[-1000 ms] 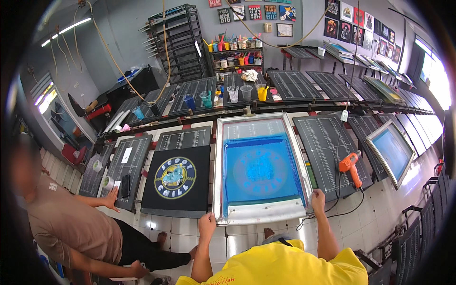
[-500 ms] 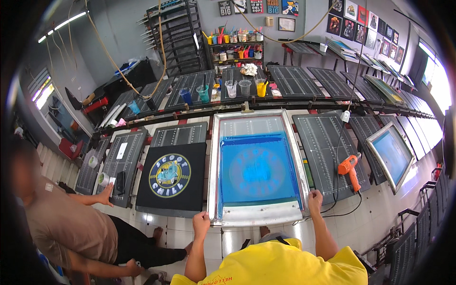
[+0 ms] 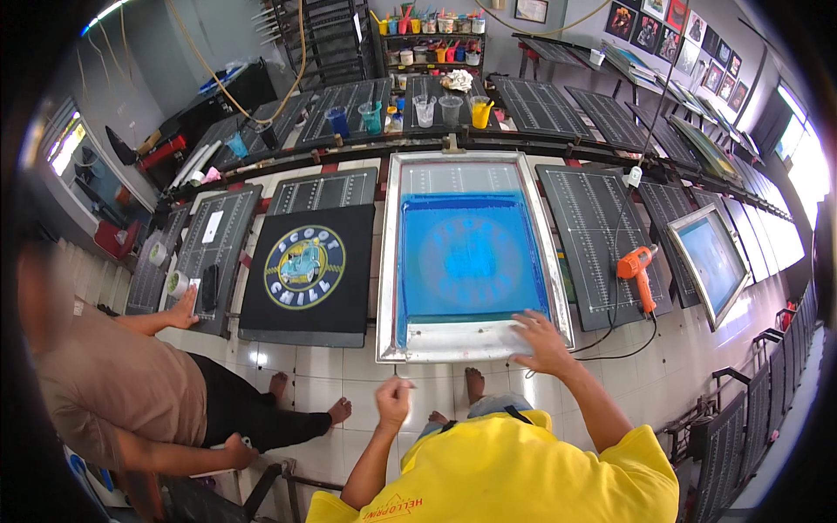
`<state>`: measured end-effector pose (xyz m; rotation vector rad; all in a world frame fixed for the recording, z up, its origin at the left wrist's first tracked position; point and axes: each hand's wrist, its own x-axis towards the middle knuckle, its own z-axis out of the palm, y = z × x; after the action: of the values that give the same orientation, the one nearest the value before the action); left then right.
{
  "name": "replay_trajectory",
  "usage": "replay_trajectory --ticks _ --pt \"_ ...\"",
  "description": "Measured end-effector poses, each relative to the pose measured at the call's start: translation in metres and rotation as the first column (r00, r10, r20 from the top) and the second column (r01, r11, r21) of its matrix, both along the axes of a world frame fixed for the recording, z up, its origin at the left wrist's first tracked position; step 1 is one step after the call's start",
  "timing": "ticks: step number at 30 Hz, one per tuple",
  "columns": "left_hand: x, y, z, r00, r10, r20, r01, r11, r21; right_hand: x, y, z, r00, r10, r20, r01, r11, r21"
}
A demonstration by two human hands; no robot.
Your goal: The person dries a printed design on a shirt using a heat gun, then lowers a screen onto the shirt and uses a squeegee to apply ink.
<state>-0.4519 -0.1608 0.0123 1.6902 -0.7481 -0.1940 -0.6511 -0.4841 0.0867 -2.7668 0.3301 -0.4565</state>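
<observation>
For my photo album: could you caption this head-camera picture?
Right hand rests on the near edge of a blue printing screen; left hand hangs free; printed black shirt alongside.

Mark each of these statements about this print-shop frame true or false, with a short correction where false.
1. The right hand rests on the near edge of the metal-framed screen. True.
2. The left hand grips the orange heat gun. False: it is a closed fist in the air below the screen; the heat gun lies untouched on a platen to the right.
3. A black shirt with a round printed design lies left of the screen. True.
4. The screen's mesh looks red. False: it is blue.
5. The co-worker's hand rests on a platen at the left. True.
</observation>
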Motion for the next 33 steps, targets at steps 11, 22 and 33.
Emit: replay_trajectory --ticks 11,22,33 --pt "-0.048 -0.092 -0.030 0.660 -0.402 -0.634 0.497 0.867 -0.033 0.052 -0.007 0.031 0.950 0.090 -0.300 -0.123 0.988 -0.095" --pt "-0.068 -0.126 -0.049 0.450 -0.337 -0.827 0.453 0.884 -0.114 0.090 -0.038 0.033 0.992 0.010 -0.129 -0.025 0.993 -0.117" --pt "-0.077 -0.126 -0.059 0.858 -0.296 -0.420 0.412 0.885 0.218 0.244 -0.220 0.034 0.994 -0.105 -0.044 0.099 0.989 -0.113"
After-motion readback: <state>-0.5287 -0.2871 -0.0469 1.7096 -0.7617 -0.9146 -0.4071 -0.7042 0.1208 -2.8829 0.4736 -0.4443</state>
